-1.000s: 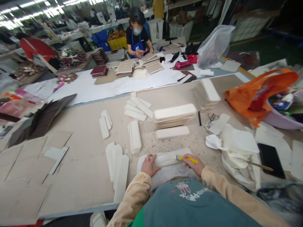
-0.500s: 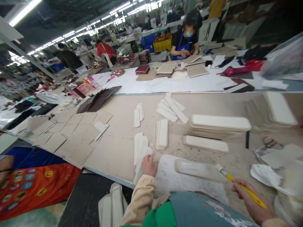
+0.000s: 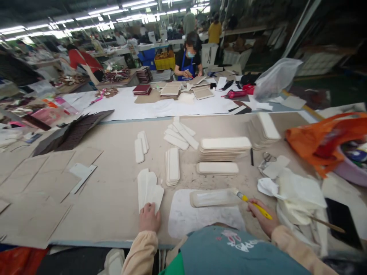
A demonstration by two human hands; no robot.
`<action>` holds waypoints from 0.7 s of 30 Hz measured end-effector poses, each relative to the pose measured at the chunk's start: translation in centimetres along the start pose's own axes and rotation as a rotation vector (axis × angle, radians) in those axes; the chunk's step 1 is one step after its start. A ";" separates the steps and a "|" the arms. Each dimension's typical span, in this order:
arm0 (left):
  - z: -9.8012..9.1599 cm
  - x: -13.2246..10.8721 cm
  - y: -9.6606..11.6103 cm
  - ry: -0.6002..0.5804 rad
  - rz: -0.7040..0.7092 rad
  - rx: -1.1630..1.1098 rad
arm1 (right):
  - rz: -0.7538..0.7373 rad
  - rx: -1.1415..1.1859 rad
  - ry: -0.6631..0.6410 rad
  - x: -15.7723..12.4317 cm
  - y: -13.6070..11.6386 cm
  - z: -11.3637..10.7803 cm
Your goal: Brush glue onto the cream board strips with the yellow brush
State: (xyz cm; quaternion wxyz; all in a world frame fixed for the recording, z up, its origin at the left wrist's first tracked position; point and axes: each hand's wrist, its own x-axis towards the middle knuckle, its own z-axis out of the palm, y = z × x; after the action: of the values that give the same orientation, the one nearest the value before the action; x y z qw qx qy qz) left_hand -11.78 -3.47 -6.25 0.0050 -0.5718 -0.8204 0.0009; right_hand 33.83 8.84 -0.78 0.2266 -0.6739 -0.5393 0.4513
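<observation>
My right hand (image 3: 264,217) is wrapped round the yellow handle of a flat paintbrush (image 3: 252,204). The bristles touch the right end of a pale rounded strip (image 3: 213,198), wet-looking on top and lying over a white sheet (image 3: 179,214). My left hand (image 3: 150,218) lies on the lower end of several fanned white strips (image 3: 147,185), fingers bent on them and the thumb apart. Beyond the sheet are a short stack of rounded strips (image 3: 218,168), a taller stack (image 3: 225,144) and an upright-lying pile (image 3: 172,165).
Scissors (image 3: 268,157) and crumpled white material (image 3: 298,191) lie at the right, near an orange bag (image 3: 323,137). Flat beige panels (image 3: 37,183) cover the left side, with dark folded pieces (image 3: 74,131) behind. Across the table sits a co-worker (image 3: 189,63) in a blue apron.
My view has swung to the right and levelled. My left hand has drawn back to the near end of the fanned strips. The brush stays at the right end of the wet strip.
</observation>
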 end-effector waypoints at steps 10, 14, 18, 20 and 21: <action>-6.6 1.3 1.8 -0.014 -0.038 -0.303 | -0.040 0.372 0.150 -0.6 2.2 0.4; -9.9 2.8 9.7 -0.320 0.264 -0.608 | -0.088 0.475 0.125 -0.3 0.4 1.0; -9.3 4.1 18.4 -0.528 0.482 -0.697 | -0.146 0.655 -0.012 -0.1 -1.6 1.8; -8.3 4.5 21.3 -0.584 0.532 -0.717 | -0.177 0.603 -0.052 -0.1 -1.9 1.9; -7.8 4.7 22.3 -0.616 0.550 -0.726 | -0.192 0.544 -0.047 -0.1 -1.8 1.8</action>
State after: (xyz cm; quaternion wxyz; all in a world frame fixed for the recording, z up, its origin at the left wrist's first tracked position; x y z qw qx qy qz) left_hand 7.55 8.60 1.43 -0.4334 -0.7035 -0.5517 -0.1135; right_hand 31.35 8.96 -0.15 0.4280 -0.5235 -0.4650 0.5714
